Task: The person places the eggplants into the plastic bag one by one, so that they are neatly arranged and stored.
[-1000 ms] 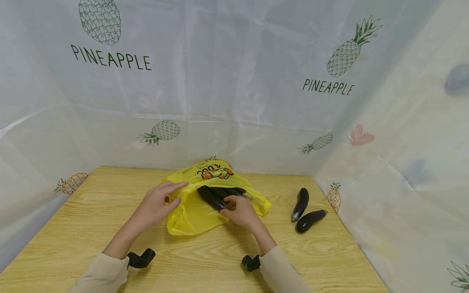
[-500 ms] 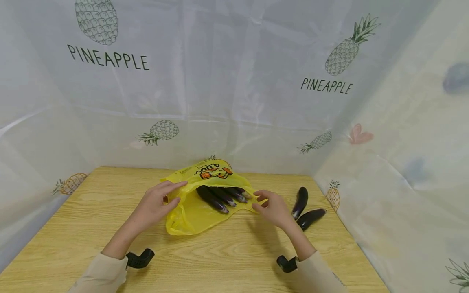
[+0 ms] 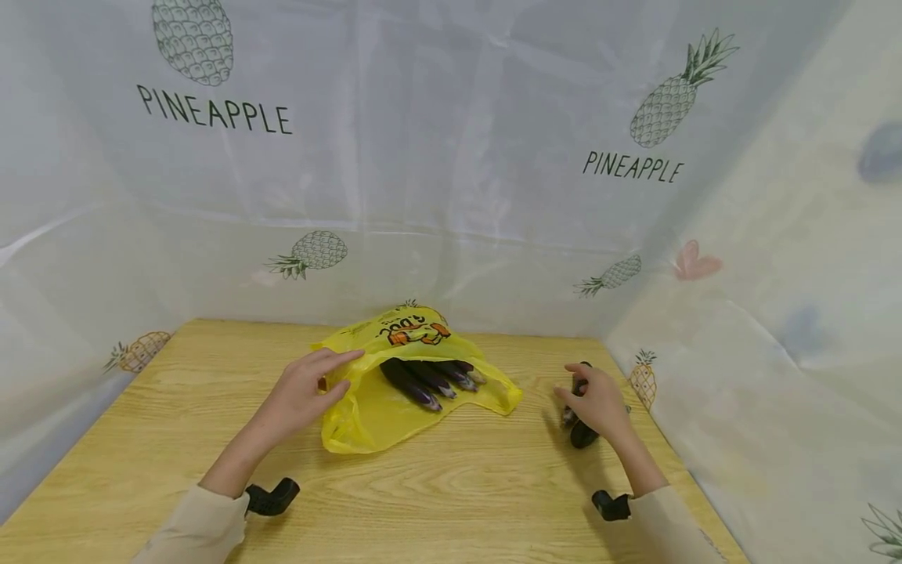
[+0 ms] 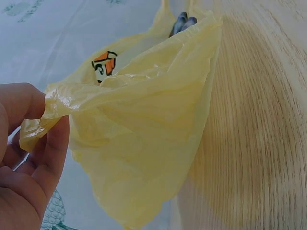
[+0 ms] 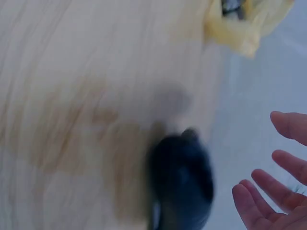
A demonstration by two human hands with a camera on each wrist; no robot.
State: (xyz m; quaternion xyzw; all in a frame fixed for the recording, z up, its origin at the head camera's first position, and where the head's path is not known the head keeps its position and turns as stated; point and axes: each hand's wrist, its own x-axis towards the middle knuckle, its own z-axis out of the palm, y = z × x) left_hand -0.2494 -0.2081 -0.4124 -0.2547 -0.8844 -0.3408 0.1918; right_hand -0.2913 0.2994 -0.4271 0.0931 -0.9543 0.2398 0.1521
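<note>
My left hand (image 3: pixel 299 393) pinches the rim of a yellow plastic bag (image 3: pixel 362 427), keeping its mouth raised; the left wrist view shows the plastic between thumb and fingers. Several dark purple eggplants (image 3: pixel 410 385) lie side by side inside the bag, stem ends hidden or in shadow. Over at the right, my right hand (image 3: pixel 597 401) hovers above two more eggplants (image 3: pixel 582 434), partly covering them in the head view. Its fingers are spread and hold nothing. In the right wrist view a blurred eggplant (image 5: pixel 181 179) lies beside those fingers (image 5: pixel 276 189).
Everything sits on a wooden table (image 3: pixel 437 501). A pale curtain (image 3: pixel 451 157) printed with pineapples closes off the back and sides. Black wrist mounts (image 3: pixel 273 497) stick out near both sleeves.
My right hand has left the eggplants in the bag and swept right, past the bag's edge, to the two loose eggplants. The left hand has stayed on the bag.
</note>
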